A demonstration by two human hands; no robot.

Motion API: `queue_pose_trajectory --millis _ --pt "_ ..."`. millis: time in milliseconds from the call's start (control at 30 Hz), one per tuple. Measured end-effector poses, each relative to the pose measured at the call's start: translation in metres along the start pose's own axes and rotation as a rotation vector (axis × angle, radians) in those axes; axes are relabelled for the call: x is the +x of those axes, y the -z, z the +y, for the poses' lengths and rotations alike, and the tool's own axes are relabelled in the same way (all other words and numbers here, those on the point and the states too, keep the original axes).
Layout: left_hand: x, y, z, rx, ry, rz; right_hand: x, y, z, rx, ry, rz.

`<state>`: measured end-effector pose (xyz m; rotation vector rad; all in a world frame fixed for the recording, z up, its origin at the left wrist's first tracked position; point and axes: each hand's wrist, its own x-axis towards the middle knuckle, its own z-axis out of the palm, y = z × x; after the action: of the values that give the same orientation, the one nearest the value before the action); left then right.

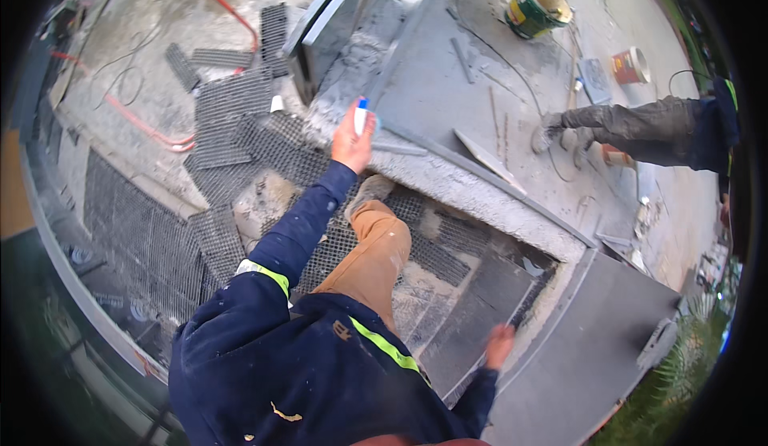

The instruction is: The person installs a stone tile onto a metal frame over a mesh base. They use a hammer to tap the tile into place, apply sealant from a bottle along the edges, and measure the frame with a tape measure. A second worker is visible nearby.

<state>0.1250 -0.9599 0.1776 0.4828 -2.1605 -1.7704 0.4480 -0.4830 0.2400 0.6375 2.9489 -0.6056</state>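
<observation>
Clearly, the left hand's grip (352, 140) pinches a white tube (359, 119), its long axis and blue end (362, 104) pointing forward.

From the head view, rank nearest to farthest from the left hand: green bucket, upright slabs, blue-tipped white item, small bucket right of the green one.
1. Blue-tipped white item: in the left hand.
2. Upright slabs: beyond the hand, slightly left.
3. Green bucket: upper right.
4. Small bucket: farther right.
</observation>
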Motion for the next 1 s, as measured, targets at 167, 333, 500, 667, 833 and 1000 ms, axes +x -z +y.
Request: queue_pose_trajectory --millis 167,333,500,667,833,1000 --pt "0.104 -0.013 -0.027 0.196 -0.007 0.015 0.155 0.143 -0.258 0.124 0.046 0.179" --pt "0.141 -0.023 -0.055 0.375 0.006 -0.148 0.18 0.19 -0.269 -0.037 0.016 0.18" --pt "0.158 -0.018 -0.071 0.494 0.085 -0.358 0.114 0.181 -0.094 -0.283 -0.295 0.245" --pt "0.18 -0.007 -0.013 0.778 0.342 -0.449 -0.024 0.097 0.005 0.197 -1.292 -0.018" --pt "0.189 0.006 -0.048 0.63 0.488 -0.491 -0.018 0.003 0.067 -0.455 -0.554 -0.572" --pt "0.193 0.034 -0.07 0.652 0.563 -0.503 0.224 -0.028 -0.061 -0.163 -0.727 -0.199"
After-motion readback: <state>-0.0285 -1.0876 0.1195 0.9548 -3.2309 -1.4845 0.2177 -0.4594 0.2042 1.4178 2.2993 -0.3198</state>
